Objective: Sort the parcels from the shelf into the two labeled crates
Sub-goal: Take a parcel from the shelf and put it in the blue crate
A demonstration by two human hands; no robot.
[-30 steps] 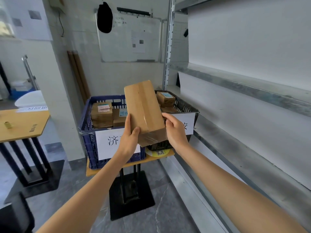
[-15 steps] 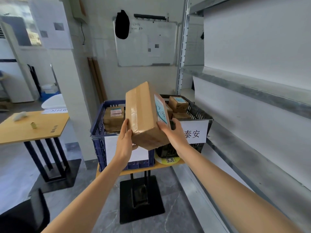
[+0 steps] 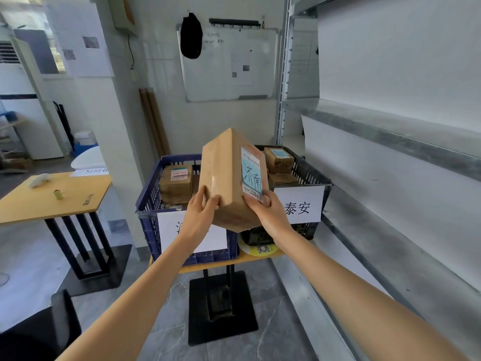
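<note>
- Centre of the frame: a brown cardboard parcel (image 3: 223, 178) is up in the air, tilted with one corner pointing up, held in front of the two crates.
- The left hand (image 3: 200, 212) grips the parcel's lower left edge, with its fingers curled onto the taped face.
- The right hand (image 3: 266, 213) clasps the lower right side, its fingers touching the bottom end of a blue-and-white label (image 3: 251, 175). The label faces the camera and carries large handwritten characters.
- Behind the parcel, left of centre, stands the blue crate (image 3: 148, 201). The white sign (image 3: 169, 230) on its front is partly covered by the left wrist, and brown boxes (image 3: 177, 181) lie inside.
- Just beside it, to the right, is the black crate (image 3: 311, 174) with a paper sign (image 3: 299, 204) reading 泰安. A few small boxes (image 3: 279, 158) lie in it, and the top one is labelled.
- Both crates stand side by side on a small yellow-topped stand (image 3: 234, 259) with a black foot.
- The right side of the frame is filled by a metal shelf (image 3: 390, 131) backed in white.
- Far left is a yellow table (image 3: 52, 201) with a few small items on top, too small to make out.
- A whiteboard (image 3: 229, 63) hangs on the back wall, upper centre.
</note>
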